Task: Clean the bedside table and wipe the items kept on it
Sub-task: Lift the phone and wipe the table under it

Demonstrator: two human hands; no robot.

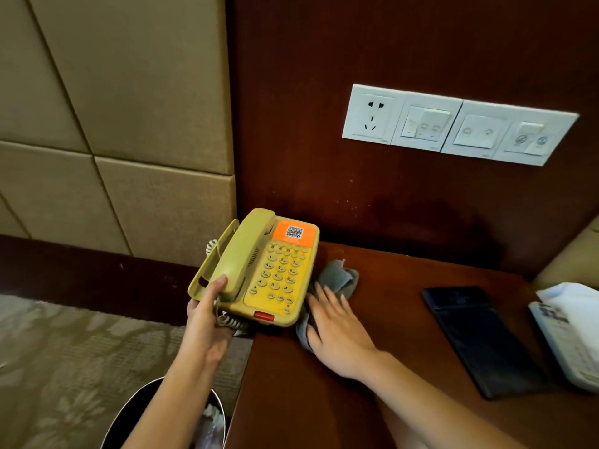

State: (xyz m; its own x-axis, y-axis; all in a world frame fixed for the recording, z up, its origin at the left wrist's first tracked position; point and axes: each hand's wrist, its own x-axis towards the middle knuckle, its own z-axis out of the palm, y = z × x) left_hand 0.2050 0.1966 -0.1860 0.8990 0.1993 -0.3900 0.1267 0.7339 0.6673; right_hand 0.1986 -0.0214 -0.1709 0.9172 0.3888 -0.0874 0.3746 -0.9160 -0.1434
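Note:
A yellow desk telephone [275, 270] with an orange QR sticker is tilted up over the left edge of the dark wooden bedside table [372, 367]. My left hand [207, 312] grips the phone's near left corner, thumb on the handset. My right hand [337, 332] lies flat with straight fingers on a grey cloth [340, 278], pressing it on the tabletop just right of the phone. Part of the cloth is hidden under my palm.
A dark blue folder [479, 338] lies at the table's right, with a white tissue pack [570, 332] beyond it at the edge. A white socket and switch panel [453, 124] is on the wall behind. A black bin [181, 422] stands on the carpet below the left edge.

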